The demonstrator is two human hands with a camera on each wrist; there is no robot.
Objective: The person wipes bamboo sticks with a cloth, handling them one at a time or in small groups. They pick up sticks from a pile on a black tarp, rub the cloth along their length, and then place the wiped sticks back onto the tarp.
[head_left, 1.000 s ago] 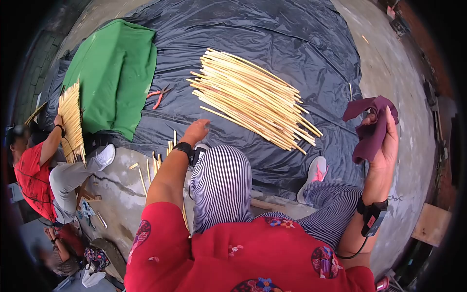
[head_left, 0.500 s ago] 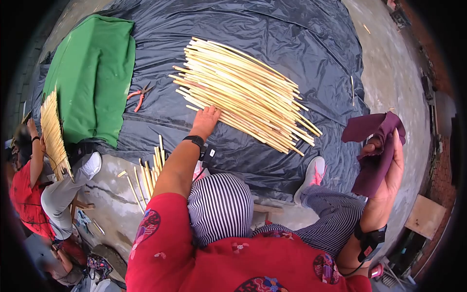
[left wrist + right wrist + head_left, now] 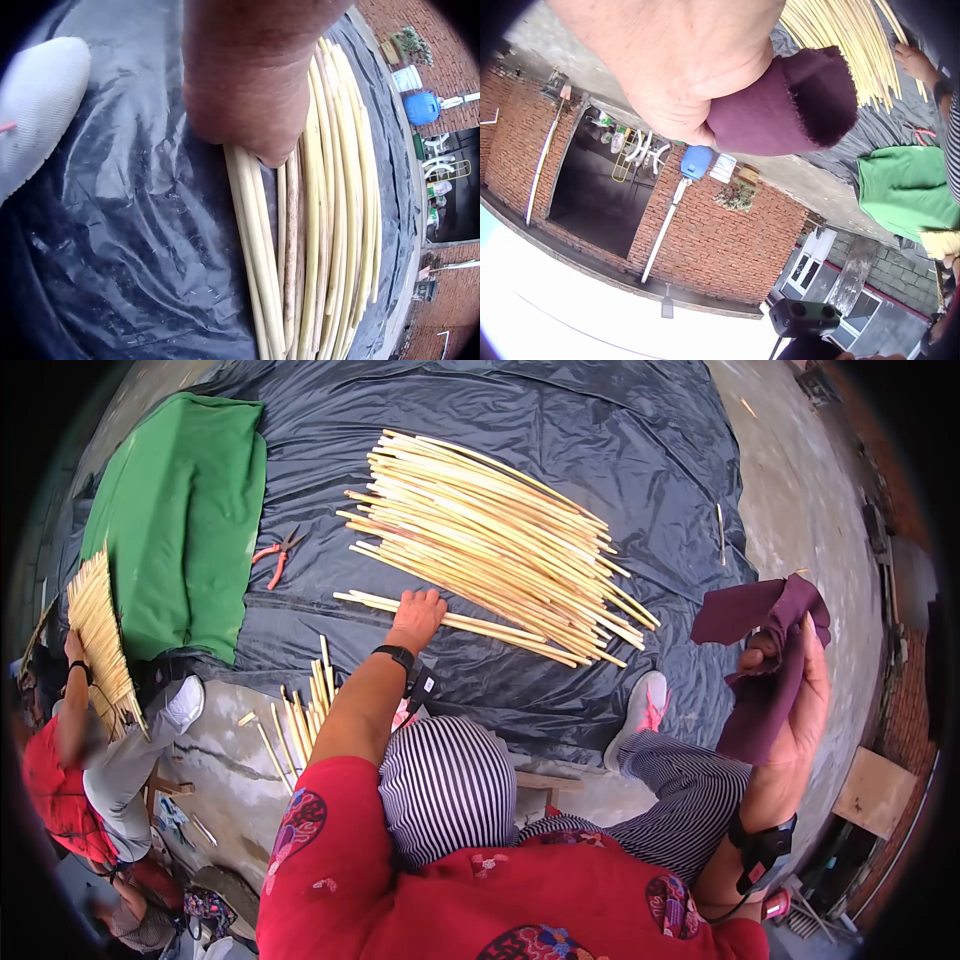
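Observation:
A wide pile of long, pale yellow sticks (image 3: 490,535) lies on black plastic sheeting in the head view. At its near edge my left hand (image 3: 417,618) grips a few of the sticks (image 3: 500,631), which lie slightly apart from the rest at their left ends. The left wrist view has the fist (image 3: 251,112) over these sticks (image 3: 255,225), its fingertips hidden. Off to the right, my raised right hand (image 3: 795,720) holds a dark purple cloth (image 3: 755,725). Part of the cloth hangs down along the palm.
Red-handled pliers (image 3: 279,556) lie beside a green cloth (image 3: 170,530) on the plastic sheeting (image 3: 660,470). Shorter sticks (image 3: 305,715) stand near my left knee. At far left a seated person in red (image 3: 65,770) holds a mat of sticks (image 3: 100,630).
My left hand has reached forward to the pile, grasped a few sticks and drawn them a little toward me and leftward. My right hand still holds the purple cloth.

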